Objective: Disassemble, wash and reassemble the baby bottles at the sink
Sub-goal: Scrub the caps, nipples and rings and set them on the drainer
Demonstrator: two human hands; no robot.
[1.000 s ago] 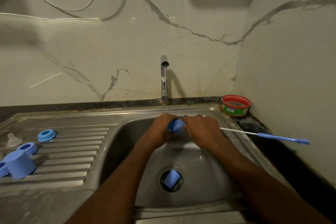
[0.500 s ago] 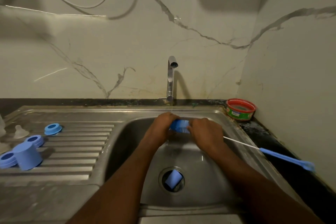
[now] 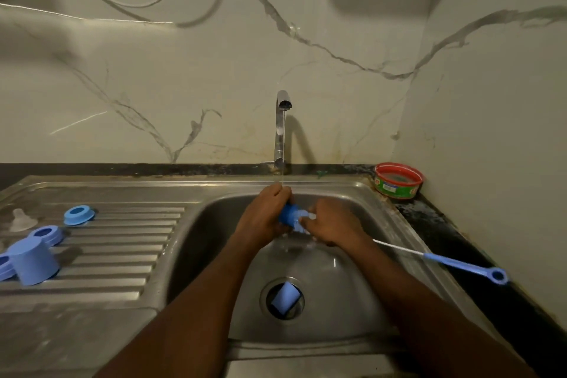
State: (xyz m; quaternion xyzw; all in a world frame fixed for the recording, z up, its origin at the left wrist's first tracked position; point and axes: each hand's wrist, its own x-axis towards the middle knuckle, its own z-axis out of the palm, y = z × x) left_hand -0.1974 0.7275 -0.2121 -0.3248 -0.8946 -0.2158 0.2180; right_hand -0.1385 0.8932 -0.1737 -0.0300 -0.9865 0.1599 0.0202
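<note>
Over the steel sink basin [image 3: 352,279], under a thin stream from the tap [image 3: 281,129], my left hand [image 3: 265,218] grips a blue bottle part [image 3: 290,215]. My right hand [image 3: 333,225] holds the thin bottle brush [image 3: 454,261] near its head, its blue handle sticking out to the right over the sink rim. The brush head meets the blue part; how exactly is blurred. On the drainboard [image 3: 122,258] at left lie a blue cap [image 3: 33,261], two blue collar rings [image 3: 79,215] [image 3: 49,235] and a clear teat [image 3: 21,219].
A blue piece [image 3: 285,299] sits in the drain hole. A red and green tub [image 3: 399,180] stands at the back right corner on the dark counter. Marble walls close in behind and on the right.
My hands stay under the tap; the right hand has drawn slightly away from the left, showing more of the blue part. The camera has shifted a little.
</note>
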